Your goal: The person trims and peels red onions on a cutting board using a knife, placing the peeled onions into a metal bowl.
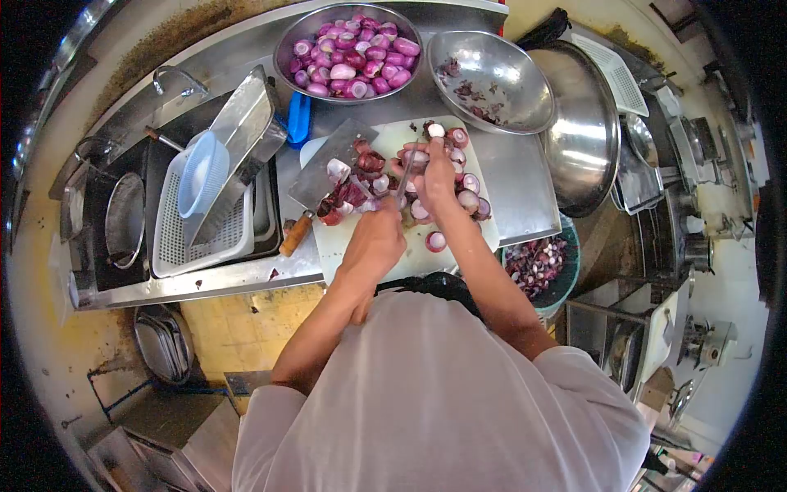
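Observation:
My left hand (375, 239) is closed around the handle of a knife (405, 182), its blade pointing up beside my right hand. In my right hand (437, 174) a peeled onion (415, 157) is held against the blade, partly hidden by the fingers. Both hands are over a white cutting board (352, 250). Several small red onions (468, 200) lie right of my right hand, and loose onion skins (370, 161) are heaped to its left. A cleaver (324, 170) with a wooden handle rests at the board's left side, partly under the skins.
Behind the board stand a steel bowl of peeled onions (279, 61) and a steel bowl with skin scraps (525, 102). A large pot (586, 131) is at right. A green tub (566, 279) of peelings sits below the counter. White baskets (168, 238) fill the left sink.

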The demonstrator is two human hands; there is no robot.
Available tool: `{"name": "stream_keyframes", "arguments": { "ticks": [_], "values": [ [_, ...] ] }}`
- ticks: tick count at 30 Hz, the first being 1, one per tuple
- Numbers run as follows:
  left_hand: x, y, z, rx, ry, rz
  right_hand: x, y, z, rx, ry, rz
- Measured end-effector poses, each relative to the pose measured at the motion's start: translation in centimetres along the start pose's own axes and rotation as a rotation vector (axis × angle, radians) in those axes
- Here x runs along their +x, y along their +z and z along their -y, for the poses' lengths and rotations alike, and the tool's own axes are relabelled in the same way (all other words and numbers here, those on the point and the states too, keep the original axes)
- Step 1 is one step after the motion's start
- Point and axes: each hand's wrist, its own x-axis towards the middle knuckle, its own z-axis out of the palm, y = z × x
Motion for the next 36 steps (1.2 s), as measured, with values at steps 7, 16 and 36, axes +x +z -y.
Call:
{"name": "stream_keyframes", "arguments": {
  "ticks": [7, 16, 36],
  "values": [
    [2.0, 1.7, 1.2, 0.084, 0.052, -0.108, 1.7, -1.2, -2.6, -0.222, -0.105, -0.139],
    [2.6, 2.6, 1.3, 0.038, 0.103, -0.267, 3.0, -2.5, -4.6, -0.133, 0.060, -0.186],
    [3.3, -0.7, 1.1, -0.134, 0.239, -0.307, 1.2, -0.7, -4.9, -0.496, -0.206, -0.287]
  ]
}}
